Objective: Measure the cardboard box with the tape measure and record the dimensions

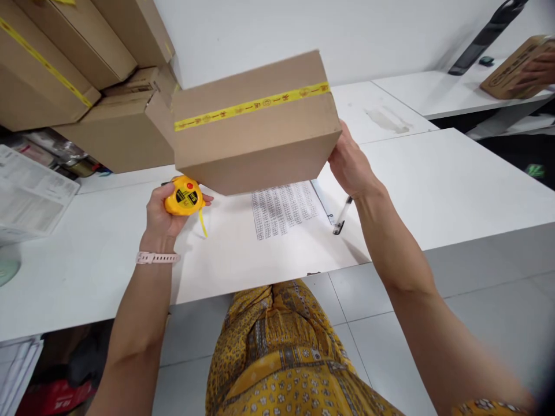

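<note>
A brown cardboard box (255, 136) with yellow printed tape across its top is tilted in front of me, seemingly raised off the white table. My right hand (349, 162) grips its right end, with the fingers partly hidden behind the box. In my left hand (162, 211) is a yellow tape measure (184, 196), close to the box's lower left corner. A short length of yellow blade (202, 224) hangs from it. On the table below the box lie a sheet of paper with rows of print (284, 211) and a pen (342, 216).
Cardboard boxes (125, 121) are stacked at the back left, against the wall. A white printed carton (34, 190) stands at the left. On the right are a dark bottle (481, 43) and another person's hand (537, 69) on a small brown box (507, 69). The table (468, 190) extends right.
</note>
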A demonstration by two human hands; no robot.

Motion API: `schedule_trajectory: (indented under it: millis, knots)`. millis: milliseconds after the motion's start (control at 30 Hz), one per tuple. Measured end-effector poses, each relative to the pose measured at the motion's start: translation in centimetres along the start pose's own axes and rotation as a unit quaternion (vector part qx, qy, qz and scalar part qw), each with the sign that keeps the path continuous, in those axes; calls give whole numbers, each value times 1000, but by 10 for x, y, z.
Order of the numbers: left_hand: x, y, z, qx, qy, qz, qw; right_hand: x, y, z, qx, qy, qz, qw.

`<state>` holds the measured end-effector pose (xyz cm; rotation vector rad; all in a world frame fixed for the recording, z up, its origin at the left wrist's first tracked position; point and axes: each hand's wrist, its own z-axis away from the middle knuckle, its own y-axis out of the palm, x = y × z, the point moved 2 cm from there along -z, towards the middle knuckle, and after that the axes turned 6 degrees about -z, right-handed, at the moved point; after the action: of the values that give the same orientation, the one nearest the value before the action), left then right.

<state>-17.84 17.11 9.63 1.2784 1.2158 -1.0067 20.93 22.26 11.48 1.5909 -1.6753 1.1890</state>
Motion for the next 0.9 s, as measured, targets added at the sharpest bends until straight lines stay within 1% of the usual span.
schedule_trajectory:
  millis: [67,133,267,367,433,500,533,600,667,700,733,767,800,833,900]
  knots:
    - [9,-4,3,15,20,-27,999,-4,-1,-3,-13,-21,-51,998]
    - [21,-7,3,24,20,-44,999,-15,3,-6,-19,-22,-108,994]
    - [42,-8,-1,17,16,-84,996,-48,12,-15,-35,17,-209,977]
    - [47,-6,-1,7,19,-129,991,-70,14,-18,-64,40,-265,961]
    - [46,-5,-1,-4,26,-164,986,-82,12,-16,-91,61,-284,953]
    - [39,-6,-2,-29,46,-191,980,-90,12,-13,-111,90,-288,947]
    - [33,-7,-4,-52,66,-200,976,-92,11,-11,-114,104,-286,946]
    - [12,-9,-8,-106,121,-207,965,-94,11,-8,-117,124,-269,948]
    - [-16,-5,-13,-144,188,-217,947,-92,9,-6,-129,140,-212,959]
    - [-32,1,-16,-146,219,-233,936,-89,7,-4,-142,147,-160,966]
    - [-47,10,-18,-137,255,-267,919,-86,3,-2,-160,157,-87,971]
    - [-61,22,-20,-119,284,-313,898,-81,-2,0,-178,172,6,969]
    - [-73,35,-22,-101,300,-368,874,-76,-8,4,-192,191,110,956]
    - [-81,50,-24,-85,305,-427,847,-71,-14,8,-199,215,215,932]
    - [-89,78,-29,-54,289,-541,788,-60,-27,20,-184,270,381,865]
